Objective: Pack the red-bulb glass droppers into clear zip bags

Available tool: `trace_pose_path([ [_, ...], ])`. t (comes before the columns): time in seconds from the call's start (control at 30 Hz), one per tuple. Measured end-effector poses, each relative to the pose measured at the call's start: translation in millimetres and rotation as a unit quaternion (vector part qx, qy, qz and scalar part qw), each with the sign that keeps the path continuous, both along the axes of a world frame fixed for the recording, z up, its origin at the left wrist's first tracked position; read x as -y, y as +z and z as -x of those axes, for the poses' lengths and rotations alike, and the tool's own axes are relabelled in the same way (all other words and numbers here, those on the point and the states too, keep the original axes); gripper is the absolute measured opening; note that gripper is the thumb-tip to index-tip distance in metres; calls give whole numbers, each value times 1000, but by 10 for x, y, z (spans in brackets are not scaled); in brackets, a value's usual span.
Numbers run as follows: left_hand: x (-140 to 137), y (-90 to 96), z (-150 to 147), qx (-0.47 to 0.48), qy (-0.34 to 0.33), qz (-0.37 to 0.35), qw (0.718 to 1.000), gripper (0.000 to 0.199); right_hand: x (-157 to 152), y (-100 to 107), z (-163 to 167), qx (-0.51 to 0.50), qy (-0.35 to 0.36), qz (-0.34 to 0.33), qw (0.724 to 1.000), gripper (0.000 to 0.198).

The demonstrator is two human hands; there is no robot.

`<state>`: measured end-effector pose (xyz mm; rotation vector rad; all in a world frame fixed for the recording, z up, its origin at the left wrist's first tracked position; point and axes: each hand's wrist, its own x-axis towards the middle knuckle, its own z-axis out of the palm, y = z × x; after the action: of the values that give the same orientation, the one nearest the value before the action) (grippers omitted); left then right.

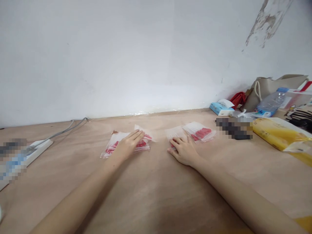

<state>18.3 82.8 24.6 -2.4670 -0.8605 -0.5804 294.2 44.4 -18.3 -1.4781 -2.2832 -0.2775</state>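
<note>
My left hand (128, 144) lies palm down with fingers stretched out over a spread of small clear zip bags (110, 147), which hold red pieces. One more bag corner pokes up beyond its fingertips. To the right, my right hand (184, 151) rests flat with fingers slightly apart on another clear bag (175, 131), covering most of its contents. Just beyond that hand is an overlapping stack of similar bags (201, 131) with red pieces inside. What the red pieces are, I cannot make out. Both palms are hidden.
The wooden table (146, 195) meets a white wall. A white power strip (41, 148) with a grey cable lies at left. On the right are a blue tissue pack (221, 109), a plastic bottle (273, 102), a yellow package (280, 133) and a beige bag (270, 86).
</note>
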Motion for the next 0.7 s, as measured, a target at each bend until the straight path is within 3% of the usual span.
trace_pose_path([
  [0.2, 188, -123, 337, -15, 39, 6, 999, 37, 45, 10, 329, -38, 68, 41, 996, 53],
  [0.3, 337, -13, 193, -6, 56, 24, 998, 43, 19, -6, 299, -64, 67, 37, 995, 72],
  [0.37, 421, 42, -18, 6, 32, 59, 998, 45, 4, -15, 183, -81, 76, 30, 993, 79],
  [0.47, 448, -5, -392, 7, -34, 94, 995, 28, -9, -29, -61, -98, 118, 16, 988, 67],
  [0.57, 365, -169, -689, -2, -85, 78, 993, 18, -30, -62, -253, -107, 147, -9, 983, 49],
  [0.7, 239, -355, -850, 21, -97, 51, 994, 17, -73, -103, -288, -122, 137, -46, 982, 33],
])
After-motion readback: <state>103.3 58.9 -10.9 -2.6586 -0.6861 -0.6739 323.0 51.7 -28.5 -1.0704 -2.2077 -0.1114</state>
